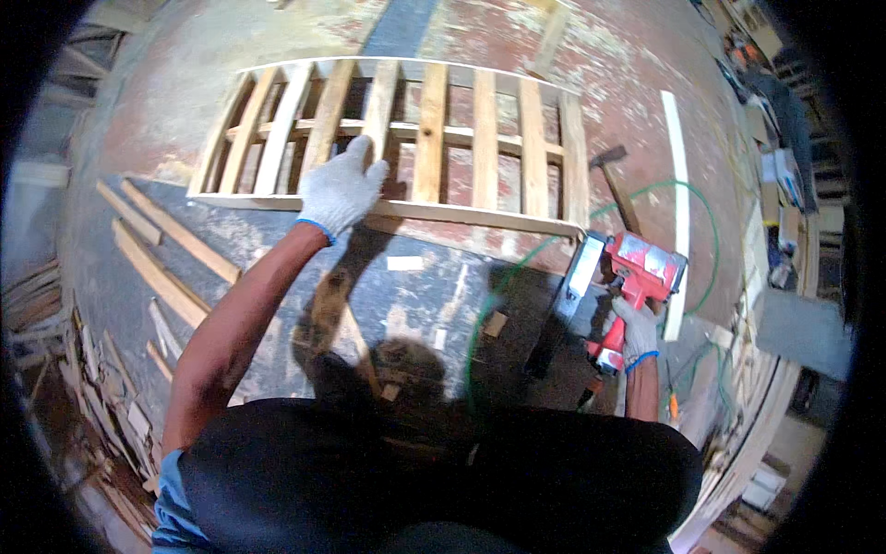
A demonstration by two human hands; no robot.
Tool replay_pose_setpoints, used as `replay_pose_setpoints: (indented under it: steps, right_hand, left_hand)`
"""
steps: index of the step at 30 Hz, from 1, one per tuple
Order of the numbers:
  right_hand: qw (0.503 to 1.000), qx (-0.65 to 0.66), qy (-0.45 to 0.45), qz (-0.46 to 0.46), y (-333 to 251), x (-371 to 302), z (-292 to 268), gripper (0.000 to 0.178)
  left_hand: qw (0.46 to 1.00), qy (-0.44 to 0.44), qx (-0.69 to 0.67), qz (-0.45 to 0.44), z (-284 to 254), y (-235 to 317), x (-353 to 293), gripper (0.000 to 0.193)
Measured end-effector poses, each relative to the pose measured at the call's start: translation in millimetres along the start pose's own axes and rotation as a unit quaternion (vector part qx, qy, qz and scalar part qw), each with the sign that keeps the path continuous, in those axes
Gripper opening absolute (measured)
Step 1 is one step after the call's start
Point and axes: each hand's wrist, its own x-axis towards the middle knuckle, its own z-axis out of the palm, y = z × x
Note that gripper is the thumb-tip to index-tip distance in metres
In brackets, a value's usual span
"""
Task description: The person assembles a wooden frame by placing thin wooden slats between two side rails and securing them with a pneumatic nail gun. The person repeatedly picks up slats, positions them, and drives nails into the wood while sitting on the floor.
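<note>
A slatted wooden frame, like a small pallet (432,129), lies on the floor in front of me. My left hand (341,187), in a pale knitted glove, reaches over its near side board with thumb and fingers apart. It rests on or just above a slat; I cannot tell whether it presses down. My right hand (637,331), gloved too, is wrapped around the handle of a red nail gun (646,263). The gun's long nail magazine (581,268) slants beside the frame's near right corner.
A hammer (620,187) lies right of the frame, near a long white strip (676,185). A green air hose (712,249) loops across the floor. Loose wooden strips (161,272) lie at the left. Piled scrap wood (101,397) and stacked boards (752,443) line the sides.
</note>
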Motion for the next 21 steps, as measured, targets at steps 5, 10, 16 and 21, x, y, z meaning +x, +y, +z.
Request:
replay_pose_setpoints:
  steps: [5,10,16,21]
  right_hand:
    - [0.996,-0.077,0.003,-0.042,-28,-12,-37,0.018]
    - [0.969,-0.238,0.030,-0.054,-45,-23,-56,0.014]
    - [0.953,-0.294,0.030,-0.059,-49,-32,-40,0.015]
    - [0.988,-0.130,-0.082,0.005,-62,-35,-21,0.011]
  left_hand:
    - [0.998,-0.054,0.027,-0.004,-1,18,-5,0.055]
    - [0.998,-0.037,0.052,0.014,-3,10,-6,0.051]
    - [0.991,0.128,0.013,0.036,-19,-25,14,0.044]
    - [0.981,0.156,0.058,0.095,-13,-49,48,0.045]
